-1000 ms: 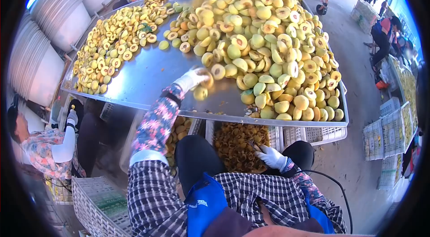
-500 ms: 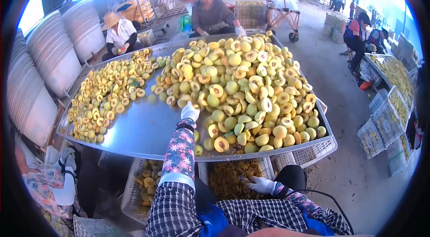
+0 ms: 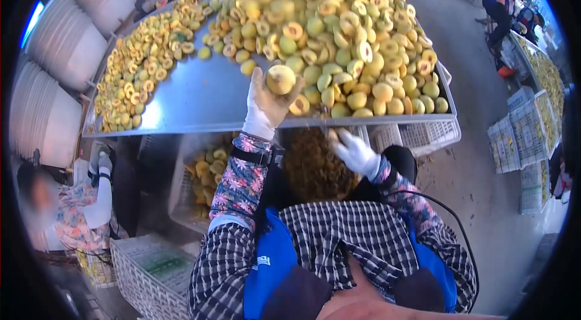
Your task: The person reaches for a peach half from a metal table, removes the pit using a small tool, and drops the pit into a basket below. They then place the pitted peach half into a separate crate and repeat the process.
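Left hand [image 3: 264, 104], in a white glove, has a peach half [image 3: 281, 78] cupped in the curled fingers, lifted just off the near edge of the metal table [image 3: 200, 99], skin side toward the camera as far as I can tell; so the fruit is up in the hand, right beside the front of the big pile of halved peaches [image 3: 345, 35], not on the steel; the right hand [image 3: 357, 153] is lower down, just under the table lip and above the crate of pits [image 3: 311, 166], fingers loosely bent around what looks like a small tool, though I can't really tell what it is or how tight the hold is; if I were doing this bit, I'd keep the half seated in the palm with the cut face turned up toward the other hand, bring both together over the crate so whatever drops lands in there, and not squeeze since the flesh probably bruises easy; watch the pile edge too; nudging it could roll fruit off the rim; another crate with peaches [image 3: 209, 172] sits just left of the pit one.
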Action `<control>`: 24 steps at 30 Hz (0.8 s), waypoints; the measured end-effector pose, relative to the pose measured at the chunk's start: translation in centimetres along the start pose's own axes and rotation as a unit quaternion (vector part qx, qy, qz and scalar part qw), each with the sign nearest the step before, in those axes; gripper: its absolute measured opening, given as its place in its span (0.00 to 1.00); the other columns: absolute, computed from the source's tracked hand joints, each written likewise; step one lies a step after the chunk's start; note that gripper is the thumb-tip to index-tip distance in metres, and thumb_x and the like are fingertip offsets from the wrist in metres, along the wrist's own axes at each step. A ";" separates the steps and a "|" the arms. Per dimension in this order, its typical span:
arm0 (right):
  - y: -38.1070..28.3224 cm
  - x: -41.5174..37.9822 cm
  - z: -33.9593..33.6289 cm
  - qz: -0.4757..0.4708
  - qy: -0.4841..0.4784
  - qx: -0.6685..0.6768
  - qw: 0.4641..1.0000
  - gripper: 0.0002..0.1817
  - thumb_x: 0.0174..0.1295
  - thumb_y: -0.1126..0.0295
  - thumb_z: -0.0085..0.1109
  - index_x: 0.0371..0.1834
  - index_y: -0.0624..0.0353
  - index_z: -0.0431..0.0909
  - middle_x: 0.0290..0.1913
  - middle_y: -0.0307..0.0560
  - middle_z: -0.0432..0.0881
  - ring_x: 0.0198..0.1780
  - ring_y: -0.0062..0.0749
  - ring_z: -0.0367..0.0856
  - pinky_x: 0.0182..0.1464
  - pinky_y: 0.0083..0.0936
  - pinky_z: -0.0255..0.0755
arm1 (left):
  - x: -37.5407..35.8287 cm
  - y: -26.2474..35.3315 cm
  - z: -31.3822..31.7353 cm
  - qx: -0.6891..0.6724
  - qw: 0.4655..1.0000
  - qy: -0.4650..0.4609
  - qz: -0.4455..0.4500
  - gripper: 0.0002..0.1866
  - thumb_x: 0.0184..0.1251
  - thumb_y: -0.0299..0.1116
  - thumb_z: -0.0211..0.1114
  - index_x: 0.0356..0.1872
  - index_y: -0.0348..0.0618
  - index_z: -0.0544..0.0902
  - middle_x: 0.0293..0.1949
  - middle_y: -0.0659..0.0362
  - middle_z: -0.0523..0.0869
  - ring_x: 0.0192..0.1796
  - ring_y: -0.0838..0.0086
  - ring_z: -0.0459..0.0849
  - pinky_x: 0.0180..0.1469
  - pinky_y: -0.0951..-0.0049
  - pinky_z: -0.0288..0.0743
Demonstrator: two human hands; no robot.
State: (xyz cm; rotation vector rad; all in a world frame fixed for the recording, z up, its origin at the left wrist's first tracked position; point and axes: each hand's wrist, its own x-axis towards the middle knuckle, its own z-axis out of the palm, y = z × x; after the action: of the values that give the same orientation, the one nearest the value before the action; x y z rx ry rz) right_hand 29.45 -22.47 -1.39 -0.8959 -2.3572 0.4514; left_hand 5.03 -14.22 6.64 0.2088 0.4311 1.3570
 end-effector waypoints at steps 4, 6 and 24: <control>-3.2 3.3 -4.1 0.128 0.082 0.116 0.982 0.14 0.66 0.65 0.56 0.47 0.61 0.69 0.30 0.62 0.79 0.33 0.56 0.81 0.32 0.43 0.73 | -1.9 -3.8 -1.0 0.069 0.993 -0.098 -0.005 0.25 0.76 0.51 0.47 0.63 0.45 0.69 0.56 0.51 0.77 0.58 0.57 0.78 0.57 0.56 0.78; -4.5 4.3 -5.2 0.105 0.141 0.066 0.982 0.16 0.65 0.62 0.58 0.47 0.60 0.68 0.26 0.60 0.79 0.31 0.57 0.81 0.31 0.43 0.73 | -2.8 -5.0 -0.3 0.095 0.989 -0.113 -0.008 0.24 0.78 0.48 0.45 0.65 0.45 0.68 0.58 0.50 0.77 0.59 0.58 0.78 0.55 0.58 0.79; -5.5 4.5 -5.2 0.103 0.063 -0.046 0.992 0.14 0.67 0.61 0.55 0.44 0.59 0.67 0.28 0.58 0.81 0.29 0.53 0.82 0.29 0.43 0.75 | -4.9 -9.0 0.9 0.247 0.953 -0.036 0.171 0.28 0.78 0.55 0.43 0.61 0.40 0.66 0.50 0.55 0.77 0.52 0.71 0.77 0.57 0.70 0.73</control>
State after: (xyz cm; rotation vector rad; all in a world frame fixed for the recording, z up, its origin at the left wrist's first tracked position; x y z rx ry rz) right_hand 27.16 -22.74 7.12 -1.1830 -2.1948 0.3579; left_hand 12.73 -20.78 4.84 0.7739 0.6920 1.5541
